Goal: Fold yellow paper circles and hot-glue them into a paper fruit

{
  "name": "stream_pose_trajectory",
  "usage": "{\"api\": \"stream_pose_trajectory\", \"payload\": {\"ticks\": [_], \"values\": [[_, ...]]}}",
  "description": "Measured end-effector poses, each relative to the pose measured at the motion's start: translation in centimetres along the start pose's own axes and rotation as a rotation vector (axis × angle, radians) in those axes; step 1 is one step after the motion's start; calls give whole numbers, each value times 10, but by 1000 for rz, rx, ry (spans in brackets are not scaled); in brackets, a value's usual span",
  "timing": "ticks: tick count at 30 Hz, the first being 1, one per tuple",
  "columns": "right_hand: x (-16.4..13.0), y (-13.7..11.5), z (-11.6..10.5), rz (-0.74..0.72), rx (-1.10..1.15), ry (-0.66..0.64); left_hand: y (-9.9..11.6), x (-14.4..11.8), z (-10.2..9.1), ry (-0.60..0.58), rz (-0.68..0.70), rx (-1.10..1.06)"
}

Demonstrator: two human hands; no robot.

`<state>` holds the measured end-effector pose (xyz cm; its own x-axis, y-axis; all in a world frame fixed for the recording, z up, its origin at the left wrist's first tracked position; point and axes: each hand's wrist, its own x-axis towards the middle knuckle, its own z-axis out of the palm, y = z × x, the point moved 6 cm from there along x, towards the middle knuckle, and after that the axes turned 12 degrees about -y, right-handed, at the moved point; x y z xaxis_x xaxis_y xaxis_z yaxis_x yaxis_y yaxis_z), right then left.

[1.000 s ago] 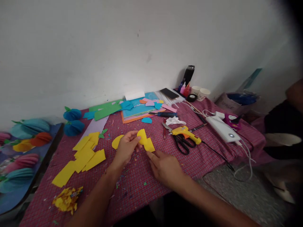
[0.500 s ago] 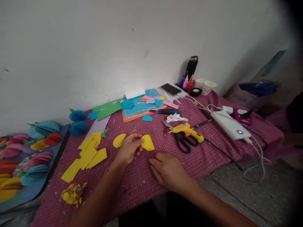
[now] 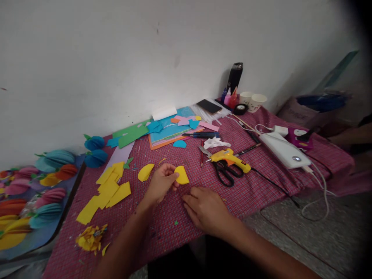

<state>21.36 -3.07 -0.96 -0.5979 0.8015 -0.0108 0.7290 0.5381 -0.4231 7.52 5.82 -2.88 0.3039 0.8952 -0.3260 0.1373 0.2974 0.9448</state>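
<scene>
Between the thumb and fingers of my left hand (image 3: 163, 181) is a folded yellow paper piece (image 3: 181, 175) with a rounded edge. A second rounded yellow paper piece (image 3: 145, 173) lies on the cloth just left of that hand. My right hand (image 3: 207, 207) rests on the checked cloth below the held paper, apart from it. Its fingers are loosely bent, with nothing visible in them. Several yellow paper rectangles (image 3: 108, 192) overlap to the left. Beyond my right hand, a yellow glue gun (image 3: 229, 157) lies across black-handled scissors (image 3: 223, 174).
Coloured paper sheets (image 3: 165, 131), a craft knife (image 3: 203, 135) and a phone (image 3: 209, 106) lie toward the wall. A white power bank (image 3: 286, 151) with cables sits right. Paper ornaments (image 3: 46, 213) fill a tray at left. Crumpled yellow paper (image 3: 90, 238) lies near the front.
The yellow paper in my left hand has tilted slightly, and its rounded outline looks neater. My right hand stays in place. The view has shifted a little, and someone's arm shows at the right edge.
</scene>
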Motion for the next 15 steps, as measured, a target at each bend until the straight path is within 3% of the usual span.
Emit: {"api": "stream_pose_trajectory", "payload": {"ticks": [15], "values": [[-1, -1, -3, -3, 0, 20, -4, 4, -1, -7, 26, 30]]}}
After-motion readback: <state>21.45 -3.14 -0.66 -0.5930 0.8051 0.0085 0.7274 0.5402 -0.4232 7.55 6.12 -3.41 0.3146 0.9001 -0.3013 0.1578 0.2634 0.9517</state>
